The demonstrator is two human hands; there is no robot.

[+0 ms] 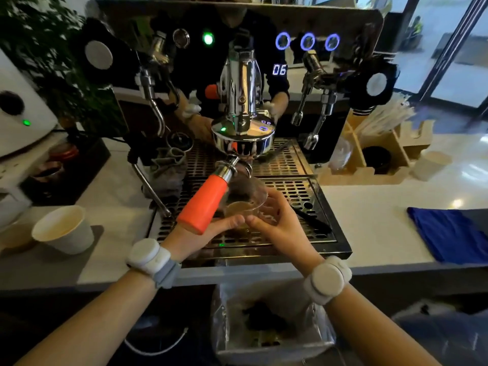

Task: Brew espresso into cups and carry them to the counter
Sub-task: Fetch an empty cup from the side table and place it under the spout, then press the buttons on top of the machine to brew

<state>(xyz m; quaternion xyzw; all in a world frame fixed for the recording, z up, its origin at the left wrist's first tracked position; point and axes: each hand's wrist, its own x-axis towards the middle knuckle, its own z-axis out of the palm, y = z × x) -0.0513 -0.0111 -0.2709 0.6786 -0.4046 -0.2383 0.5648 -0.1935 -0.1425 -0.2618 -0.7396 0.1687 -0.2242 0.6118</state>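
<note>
A clear cup [248,196] with a little brown espresso in its bottom is held over the drip tray [298,191], just below the portafilter spouts. The portafilter with an orange handle [203,204] is locked into the chrome group head [243,122] of the espresso machine. My left hand [211,231] reaches under the orange handle and touches the cup's near side. My right hand [274,220] wraps the cup's right side. The machine's timer reads 06. A white paper cup [63,228] stands on the counter at the left.
A grinder [23,120] stands at far left. A steam wand [153,191] slants down left of the tray, beside a grey cloth [169,165]. A blue cloth [454,233] lies on the counter at right. A wooden straw holder [377,143] stands behind it. A lined bin [269,320] sits below.
</note>
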